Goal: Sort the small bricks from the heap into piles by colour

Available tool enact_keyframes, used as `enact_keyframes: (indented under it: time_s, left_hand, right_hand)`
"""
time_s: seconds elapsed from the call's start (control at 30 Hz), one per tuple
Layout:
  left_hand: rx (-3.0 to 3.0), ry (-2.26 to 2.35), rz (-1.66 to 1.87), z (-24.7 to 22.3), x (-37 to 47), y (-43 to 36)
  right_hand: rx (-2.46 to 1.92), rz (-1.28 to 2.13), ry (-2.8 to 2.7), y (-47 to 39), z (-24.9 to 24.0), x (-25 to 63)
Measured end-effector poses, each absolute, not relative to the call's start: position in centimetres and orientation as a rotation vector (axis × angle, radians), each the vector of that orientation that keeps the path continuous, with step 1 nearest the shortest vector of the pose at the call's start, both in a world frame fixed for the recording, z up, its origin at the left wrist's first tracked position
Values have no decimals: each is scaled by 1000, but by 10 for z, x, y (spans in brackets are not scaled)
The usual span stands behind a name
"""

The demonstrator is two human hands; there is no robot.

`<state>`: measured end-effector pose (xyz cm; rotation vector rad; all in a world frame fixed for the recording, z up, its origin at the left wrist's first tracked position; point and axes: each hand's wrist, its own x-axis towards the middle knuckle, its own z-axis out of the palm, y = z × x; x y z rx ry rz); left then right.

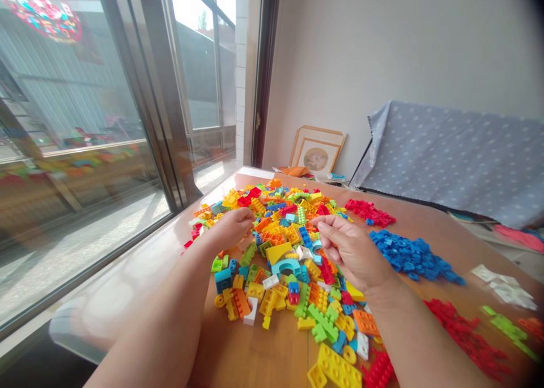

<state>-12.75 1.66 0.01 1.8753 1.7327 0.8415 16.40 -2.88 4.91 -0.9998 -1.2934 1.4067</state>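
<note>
A wide heap of mixed plastic building bricks [278, 252] in yellow, orange, green, blue, red and white covers the middle of the table. My left hand [236, 226] is at the heap's left side, its fingers curled in; whatever they hold, if anything, is hidden. Over the right side of the heap is my right hand [346, 246], thumb and fingertips pinched together. I cannot make out what is in that pinch. Between the hands lie a yellow sloped brick [278, 252], a light-blue arch brick [285, 266] and a blue studded brick [305, 237].
On the right are piles of blue pieces [414, 255], red pieces [369, 211], more red pieces [463, 337], white pieces [504, 286] and green pieces [508, 325]. A glass window [76, 105] borders the table's left side. Behind are picture frames [317, 150] and a dotted cloth [454, 156].
</note>
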Motion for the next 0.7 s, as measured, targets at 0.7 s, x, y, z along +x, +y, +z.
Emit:
enact_keyframes:
  time_s: [0.7]
  left_hand:
    - [1657, 1784, 964, 3, -146, 16]
  right_hand:
    - [-1034, 1445, -1453, -29, 40, 165]
